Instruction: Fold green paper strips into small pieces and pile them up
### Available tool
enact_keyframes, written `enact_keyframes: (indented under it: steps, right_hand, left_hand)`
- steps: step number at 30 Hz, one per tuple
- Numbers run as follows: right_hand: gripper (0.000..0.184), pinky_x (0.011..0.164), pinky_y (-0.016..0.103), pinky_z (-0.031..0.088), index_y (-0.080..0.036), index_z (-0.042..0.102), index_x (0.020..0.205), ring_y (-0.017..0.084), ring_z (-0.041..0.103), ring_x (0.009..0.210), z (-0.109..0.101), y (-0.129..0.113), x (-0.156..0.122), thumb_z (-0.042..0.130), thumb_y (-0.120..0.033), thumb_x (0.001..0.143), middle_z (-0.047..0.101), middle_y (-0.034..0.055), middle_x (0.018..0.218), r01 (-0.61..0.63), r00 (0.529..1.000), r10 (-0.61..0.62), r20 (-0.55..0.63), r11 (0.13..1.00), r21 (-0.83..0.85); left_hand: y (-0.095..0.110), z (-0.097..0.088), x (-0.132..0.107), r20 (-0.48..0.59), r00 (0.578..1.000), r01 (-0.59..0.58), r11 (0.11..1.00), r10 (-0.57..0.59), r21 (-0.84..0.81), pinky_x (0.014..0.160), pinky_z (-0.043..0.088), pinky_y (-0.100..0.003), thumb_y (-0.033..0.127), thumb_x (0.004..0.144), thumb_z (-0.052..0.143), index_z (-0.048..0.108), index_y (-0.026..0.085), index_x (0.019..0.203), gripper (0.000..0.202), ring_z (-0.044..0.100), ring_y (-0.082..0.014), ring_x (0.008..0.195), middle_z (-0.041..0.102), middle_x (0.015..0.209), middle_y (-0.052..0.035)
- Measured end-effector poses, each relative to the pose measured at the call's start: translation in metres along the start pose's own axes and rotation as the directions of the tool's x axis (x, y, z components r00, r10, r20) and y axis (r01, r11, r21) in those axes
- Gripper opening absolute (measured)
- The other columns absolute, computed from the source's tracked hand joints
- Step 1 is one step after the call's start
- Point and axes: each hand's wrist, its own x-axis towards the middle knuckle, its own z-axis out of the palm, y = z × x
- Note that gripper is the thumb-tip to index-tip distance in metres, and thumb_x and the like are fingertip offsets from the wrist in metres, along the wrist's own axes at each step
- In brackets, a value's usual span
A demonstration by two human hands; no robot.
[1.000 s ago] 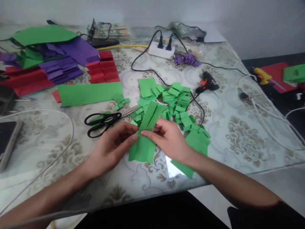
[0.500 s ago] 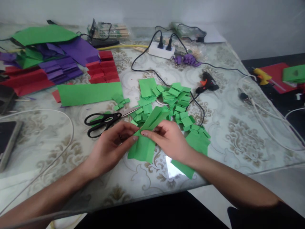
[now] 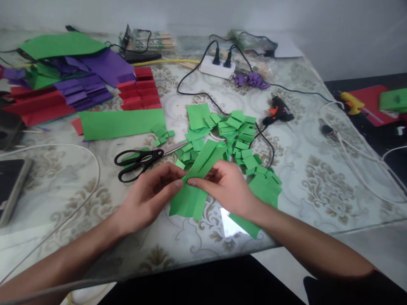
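Observation:
A pleated sheet of green paper [image 3: 190, 199] is pinched between both hands over the near part of the table. My left hand [image 3: 152, 197] closes thumb and fingers on its left edge, and my right hand [image 3: 224, 186] grips the fold from the right. The upper part of the sheet slants up as a narrow folded strip. Just behind lie many small cut green paper pieces [image 3: 237, 127] in a heap. Black-handled scissors [image 3: 149, 157] rest left of the heap, blades pointing at it. More green paper [image 3: 265, 192] lies beneath my right forearm.
A black glue gun [image 3: 278, 111] stands at the right, its cord running by the heap. Farther back are a white power strip [image 3: 218, 67] and crumpled purple paper [image 3: 256, 80]. Red folded paper [image 3: 140, 91] and a long green strip [image 3: 121, 123] lie at left. A white cable [image 3: 356, 165] crosses the right side.
The hands stay pinched on the green paper, with the fingers shifting slightly along the fold. The whole view has moved a little; the other things lie as before.

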Motion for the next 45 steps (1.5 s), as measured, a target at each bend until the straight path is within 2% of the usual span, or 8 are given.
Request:
enact_keyframes:
  steps: [6,10,16,25,33,39,42,45]
  right_hand:
    - [0.039,0.060,0.030,0.048,-0.023,0.059,0.079,0.017,0.058,0.068,0.001,-0.005,0.000,0.088,-0.049,0.078,0.059,-0.0026,0.071,-0.020,1.000,0.020,-0.001,0.992,0.126]
    - [0.048,0.052,0.025,0.035,-0.023,0.048,0.070,0.011,0.041,0.058,-0.002,-0.015,0.003,0.085,-0.051,0.082,0.042,-0.0073,0.064,-0.033,0.999,0.031,0.016,0.983,0.179]
    - [0.052,0.048,0.026,0.025,-0.021,0.051,0.066,0.009,0.033,0.054,-0.007,-0.020,0.005,0.074,-0.063,0.088,0.037,-0.0071,0.061,-0.111,0.988,0.095,0.120,0.986,0.126]
    - [0.052,0.049,0.026,0.024,-0.021,0.051,0.065,0.009,0.032,0.054,-0.006,-0.017,0.005,0.074,-0.062,0.089,0.038,-0.0067,0.060,-0.058,0.994,0.053,0.097,0.997,0.053]
    - [0.049,0.050,0.026,0.025,-0.021,0.052,0.066,0.010,0.031,0.055,-0.006,-0.018,0.003,0.076,-0.056,0.090,0.037,-0.0071,0.061,-0.062,0.994,0.051,0.099,0.992,0.108]
    - [0.045,0.050,0.026,0.026,-0.021,0.053,0.068,0.009,0.031,0.055,-0.004,-0.018,0.003,0.078,-0.052,0.089,0.037,-0.0077,0.061,-0.069,0.993,0.054,0.106,0.987,0.146]
    - [0.042,0.053,0.025,0.031,-0.021,0.054,0.074,0.010,0.037,0.058,-0.003,-0.015,0.003,0.083,-0.048,0.085,0.044,-0.0073,0.063,-0.033,0.996,0.016,0.086,0.978,0.208]
    - [0.041,0.056,0.024,0.035,-0.021,0.055,0.078,0.010,0.043,0.060,-0.001,-0.012,0.004,0.087,-0.046,0.082,0.051,-0.0066,0.066,0.006,0.998,-0.022,0.059,0.967,0.255]
  left_hand:
    - [-0.003,0.003,0.002,-0.031,0.999,0.019,0.999,-0.018,0.041,0.059,0.043,-0.026,0.042,0.099,0.065,0.067,0.018,0.089,0.025,0.054,-0.0148,0.069,0.062,0.076,0.0000]
    - [-0.003,0.003,0.003,-0.068,0.998,0.011,1.000,-0.009,0.022,0.060,0.042,-0.026,0.042,0.100,0.064,0.066,0.019,0.088,0.026,0.052,-0.0145,0.068,0.059,0.075,0.0007]
    - [-0.003,0.001,0.002,-0.102,0.995,0.005,1.000,-0.006,-0.002,0.060,0.040,-0.026,0.042,0.101,0.063,0.065,0.020,0.088,0.025,0.050,-0.0143,0.067,0.056,0.074,0.0015]
    - [-0.001,0.000,0.004,-0.063,0.998,0.019,0.999,-0.018,0.027,0.063,0.044,-0.027,0.044,0.101,0.061,0.070,0.020,0.087,0.029,0.055,-0.0160,0.070,0.063,0.077,0.0002]
    - [-0.004,0.003,0.003,-0.083,0.996,0.043,0.999,-0.042,0.003,0.063,0.043,-0.026,0.042,0.099,0.066,0.070,0.019,0.090,0.025,0.055,-0.0145,0.071,0.063,0.078,0.0009]
    - [-0.005,0.002,0.002,-0.095,0.995,0.012,1.000,-0.011,0.016,0.062,0.043,-0.026,0.040,0.100,0.066,0.070,0.018,0.090,0.024,0.055,-0.0141,0.070,0.065,0.079,0.0001]
    - [-0.006,0.003,0.000,-0.119,0.993,0.007,1.000,-0.007,-0.002,0.062,0.045,-0.026,0.039,0.098,0.068,0.070,0.018,0.092,0.022,0.059,-0.0146,0.071,0.068,0.081,-0.0009]
    - [-0.008,0.005,-0.001,-0.160,0.987,-0.003,0.997,-0.009,-0.073,0.065,0.049,-0.025,0.038,0.093,0.075,0.069,0.020,0.101,0.020,0.064,-0.0158,0.074,0.070,0.083,-0.0003]
